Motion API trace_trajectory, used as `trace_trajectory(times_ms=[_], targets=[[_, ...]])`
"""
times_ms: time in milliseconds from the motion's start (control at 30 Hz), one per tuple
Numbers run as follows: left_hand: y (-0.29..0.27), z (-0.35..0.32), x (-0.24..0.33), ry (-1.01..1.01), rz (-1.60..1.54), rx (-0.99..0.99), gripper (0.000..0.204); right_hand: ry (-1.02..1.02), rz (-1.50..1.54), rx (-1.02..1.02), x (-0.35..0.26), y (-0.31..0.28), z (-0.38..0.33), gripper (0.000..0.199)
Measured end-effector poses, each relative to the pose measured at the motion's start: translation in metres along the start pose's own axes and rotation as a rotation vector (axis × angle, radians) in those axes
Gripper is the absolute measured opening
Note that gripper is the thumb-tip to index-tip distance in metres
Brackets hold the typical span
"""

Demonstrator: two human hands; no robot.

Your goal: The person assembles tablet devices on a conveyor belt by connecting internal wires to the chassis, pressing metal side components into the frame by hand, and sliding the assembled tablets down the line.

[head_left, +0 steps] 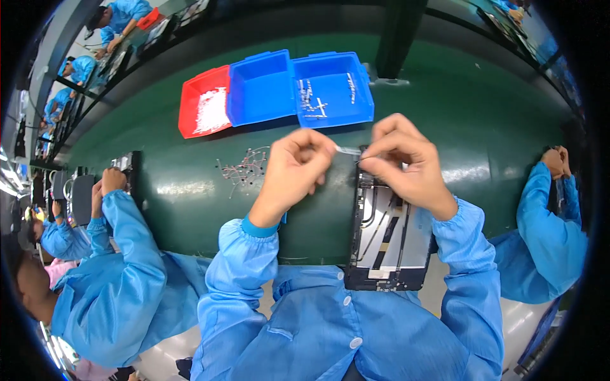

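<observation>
Above the far end of an opened tablet-like device, both hands are raised close together. A small whitish strip spans the gap between their fingertips. Thumb and forefinger of my left hand pinch its left end. My right hand has its fingertips pressed together at the other end, and what lies inside that pinch is partly hidden. The device rests face down at the table's near edge, reaching over it, with black cables, a silver-grey panel and dark edges exposed. My right wrist covers part of its upper right side.
A red bin of small white pieces stands beyond my hands, beside an empty blue bin and another blue bin with small metallic parts. Thin-wired small components lie left on the green table. Co-workers sit on both sides.
</observation>
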State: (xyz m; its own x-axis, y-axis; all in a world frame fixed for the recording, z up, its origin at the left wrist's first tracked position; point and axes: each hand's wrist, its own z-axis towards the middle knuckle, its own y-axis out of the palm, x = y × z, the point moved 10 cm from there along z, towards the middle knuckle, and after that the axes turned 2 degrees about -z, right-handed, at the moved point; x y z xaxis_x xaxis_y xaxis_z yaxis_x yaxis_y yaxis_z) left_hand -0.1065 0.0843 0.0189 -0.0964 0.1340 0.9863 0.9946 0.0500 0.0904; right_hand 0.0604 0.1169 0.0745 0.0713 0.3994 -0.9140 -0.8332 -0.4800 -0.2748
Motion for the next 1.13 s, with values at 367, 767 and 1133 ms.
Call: trace_trajectory(times_ms=[367, 767, 1133], targets=[[-0.175, -0.009, 0.084, 0.294, 1.309, 0.952, 0.024, 0.283, 0.540, 0.228, 0.038, -0.031, -0.009, 0.010], [0.062, -0.091, -0.037, -0.302, 0.275, -0.311, 0.075, 0.336, 0.449, 0.271, 0.048, -0.052, -0.103, 0.006], [0.140, -0.058, -0.035, -0.579, -0.142, -0.442, 0.040, 0.229, 0.413, 0.460, 0.045, -0.086, -0.117, 0.006]])
